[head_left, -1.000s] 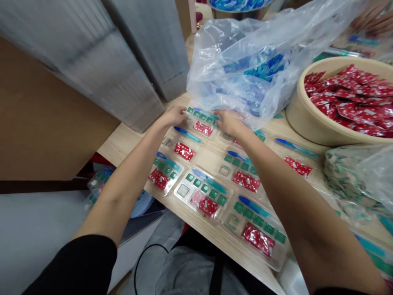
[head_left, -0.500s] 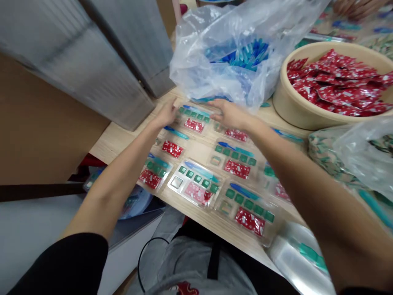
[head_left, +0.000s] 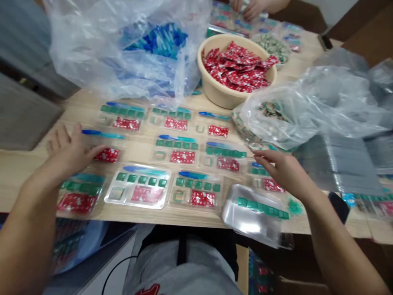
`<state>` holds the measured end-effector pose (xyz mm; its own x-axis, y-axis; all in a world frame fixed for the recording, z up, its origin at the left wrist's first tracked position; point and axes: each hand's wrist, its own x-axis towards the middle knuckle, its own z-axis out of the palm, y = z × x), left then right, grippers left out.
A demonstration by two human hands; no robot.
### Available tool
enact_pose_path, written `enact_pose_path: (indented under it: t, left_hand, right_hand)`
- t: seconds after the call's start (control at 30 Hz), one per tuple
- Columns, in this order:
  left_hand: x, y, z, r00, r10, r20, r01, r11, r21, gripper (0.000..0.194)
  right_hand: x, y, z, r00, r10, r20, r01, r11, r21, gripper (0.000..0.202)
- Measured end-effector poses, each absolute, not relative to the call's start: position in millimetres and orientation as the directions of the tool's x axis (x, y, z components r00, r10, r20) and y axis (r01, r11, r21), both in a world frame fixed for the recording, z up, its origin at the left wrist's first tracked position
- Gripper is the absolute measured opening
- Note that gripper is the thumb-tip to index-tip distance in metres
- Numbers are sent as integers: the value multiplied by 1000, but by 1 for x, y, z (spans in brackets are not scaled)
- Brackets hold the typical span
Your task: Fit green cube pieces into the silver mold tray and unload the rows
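My left hand point(head_left: 69, 149) is spread with nothing gripped, at the left end of a clear blister tray holding a blue pen point(head_left: 102, 134) and a red patterned packet point(head_left: 107, 155). Its thumb reaches to the packet. My right hand point(head_left: 281, 168) stretches its index finger and thumb over the top of another tray with green squares and a red packet point(head_left: 273, 185). Whether these fingertips touch the tray cannot be made out. Between the hands lie several similar trays, among them one with a shiny pale backing point(head_left: 111, 200) near the front edge.
Behind the trays stand a plastic bag of blue pens point(head_left: 166, 41) and a cream tub point(head_left: 211, 92) of red packets. A bag of small striped pieces point(head_left: 273, 112) lies at right. A metal tray point(head_left: 239, 213) holds a green strip point(head_left: 260, 207). Another person's hands point(head_left: 250, 8) work at the back.
The view has swung right. My hands have left the back tray and moved apart, the left to a tray at left, the right to one at right.
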<state>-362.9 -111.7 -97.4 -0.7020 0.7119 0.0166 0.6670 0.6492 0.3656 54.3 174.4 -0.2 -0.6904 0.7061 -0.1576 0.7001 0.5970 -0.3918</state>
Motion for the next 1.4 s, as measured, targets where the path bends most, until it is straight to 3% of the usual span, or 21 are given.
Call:
enact_pose_path:
  t: [0.1,0.17,0.27,0.33,0.43,0.57,0.63,0.77,0.87,0.93,1.17,1.23,1.3,1.4]
  left_hand:
    - [-317,-70,-73,-603,742,293,788,498,361,63]
    - [-271,-38,-60,-340,855,391,898,171,406,40]
    - [-199,4,-58,2,941,339,904,-147,401,29]
    - [-162,22,-64,202,941,271,914,-280,294,22]
    - [-136,33,-71,301,928,219,933,-334,132,13]
    - [-138,32,-69,294,919,262,943,-324,77,21]
    - [-144,30,-64,272,896,351,947,-315,69,21]
    - [-154,22,-52,152,810,567,925,-319,207,21]
    - [-162,15,-45,-41,827,561,876,-240,419,21]
    - [-168,9,-43,-96,847,522,868,-185,460,18]
    - [-163,-31,-53,251,913,321,863,-362,354,15]
    - [-154,-47,-60,345,892,293,880,-415,230,20]
    - [-146,-58,-70,423,859,290,881,-464,90,12]
    - [-136,-65,-80,493,819,293,862,-506,-37,11]
  right_hand:
    - [66,170,-17,-634,758,-154,742,540,-398,30]
    - [67,169,-28,-580,787,-212,763,434,-479,35]
    - [61,169,-39,-559,767,-315,742,293,-603,40]
    - [59,169,-44,-572,750,-332,722,268,-638,39]
    - [61,170,-45,-579,747,-328,705,256,-662,34]
    - [70,172,-38,-552,771,-319,699,219,-681,37]
    - [73,171,-33,-538,776,-328,674,163,-720,36]
    - [68,166,-24,-577,716,-394,577,17,-816,33]
    - [58,162,-22,-639,661,-392,506,-22,-862,34]
    - [49,161,-23,-652,664,-367,494,4,-870,35]
    - [31,161,-33,-634,687,-356,646,216,-733,37]
    - [32,159,-35,-662,668,-339,630,251,-735,35]
    - [32,157,-35,-687,653,-318,614,289,-734,32]
    - [28,153,-34,-712,632,-305,615,353,-705,31]
